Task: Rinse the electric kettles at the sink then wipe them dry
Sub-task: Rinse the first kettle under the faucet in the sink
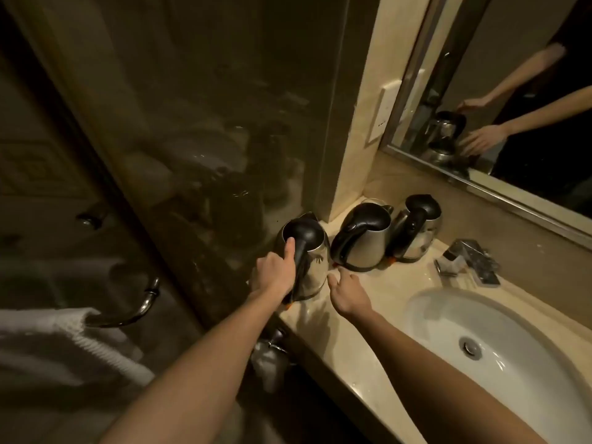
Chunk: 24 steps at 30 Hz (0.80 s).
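The two bare forearms reach in from the near edge, and the left hand (276, 273) is wrapped around the black handle of the nearest kettle (304, 261), thumb pressed up along the handle top, the other fingers hidden behind it. This steel kettle stands at the left end of the marble counter (362, 354), close to its near edge and just beside the glass partition (192, 123). The right hand (347, 294) hovers beside the kettle's base with fingers loosely spread, holding nothing.

Two more kettles, the middle kettle (363, 240) and the far kettle (416, 232), stand in a row to the right, near the wall. Further right are the faucet (467, 261) and the white sink (499, 347).

The risks, as I judge them: swinging the lifted kettle rightward could clip the middle kettle, which stands just beside it; a one-handed grip on a wet handle may slip; and the spout could knock the faucet on the way to the basin.
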Each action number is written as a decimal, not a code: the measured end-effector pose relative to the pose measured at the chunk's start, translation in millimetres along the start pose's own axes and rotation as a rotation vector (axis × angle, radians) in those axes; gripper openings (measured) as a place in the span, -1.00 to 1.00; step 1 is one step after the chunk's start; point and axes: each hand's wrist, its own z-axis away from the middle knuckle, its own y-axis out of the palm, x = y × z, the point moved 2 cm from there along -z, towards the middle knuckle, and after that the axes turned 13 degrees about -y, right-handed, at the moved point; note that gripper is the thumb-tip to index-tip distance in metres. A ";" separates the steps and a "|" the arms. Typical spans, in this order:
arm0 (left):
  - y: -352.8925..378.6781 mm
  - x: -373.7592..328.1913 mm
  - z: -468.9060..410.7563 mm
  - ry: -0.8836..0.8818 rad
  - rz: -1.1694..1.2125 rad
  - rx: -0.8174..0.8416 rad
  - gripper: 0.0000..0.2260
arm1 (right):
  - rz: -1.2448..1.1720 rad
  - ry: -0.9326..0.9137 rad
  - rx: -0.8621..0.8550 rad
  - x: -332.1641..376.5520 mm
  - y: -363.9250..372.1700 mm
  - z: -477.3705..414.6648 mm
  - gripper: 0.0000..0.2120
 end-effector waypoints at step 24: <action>25.1 22.3 12.5 -0.147 0.480 0.113 -0.23 | 0.054 -0.140 -0.120 17.5 -25.7 20.3 -0.53</action>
